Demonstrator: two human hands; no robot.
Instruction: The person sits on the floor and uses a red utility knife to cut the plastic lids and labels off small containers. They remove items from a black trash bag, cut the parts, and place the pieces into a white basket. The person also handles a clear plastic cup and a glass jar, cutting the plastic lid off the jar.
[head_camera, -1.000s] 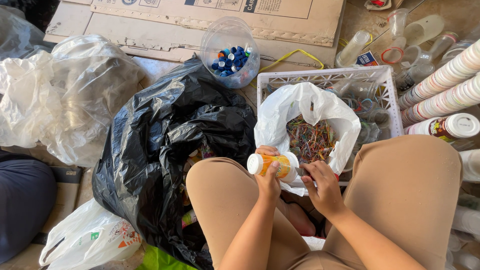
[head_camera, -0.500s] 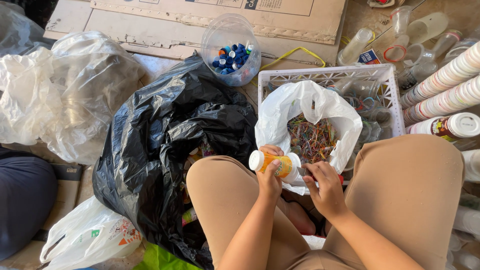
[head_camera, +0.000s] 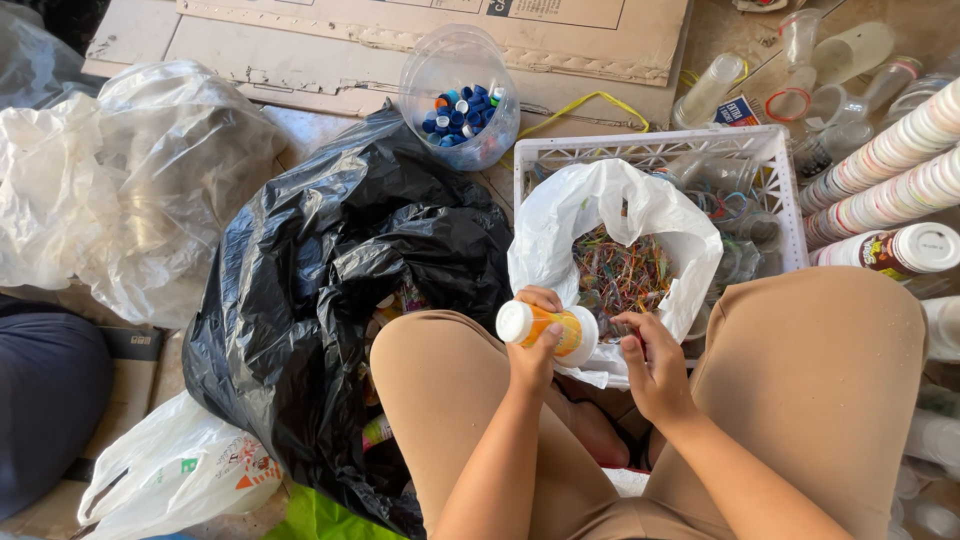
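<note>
My left hand (head_camera: 535, 352) grips a small orange plastic bottle with a white cap (head_camera: 548, 328), held sideways over my lap. My right hand (head_camera: 652, 360) has its fingertips at the bottle's bottom end, pinched on its edge or label. Just beyond the hands is an open white plastic bag (head_camera: 615, 215) filled with thin colourful plastic strips and rings. The bag leans against a white plastic crate (head_camera: 660, 150). My knees in tan trousers frame both hands.
A large black rubbish bag (head_camera: 330, 300) lies open at left with bottles inside. A clear tub of blue caps (head_camera: 460, 100) stands on flattened cardboard (head_camera: 430, 30). Clear plastic bags (head_camera: 130, 180) sit far left, stacked white cups and bottles (head_camera: 890, 170) at right, a dark blue cushion-like thing (head_camera: 45, 400) at lower left.
The bottle has turned slightly in my left hand and my right fingers have shifted along its bottom end. Everything else stays put.
</note>
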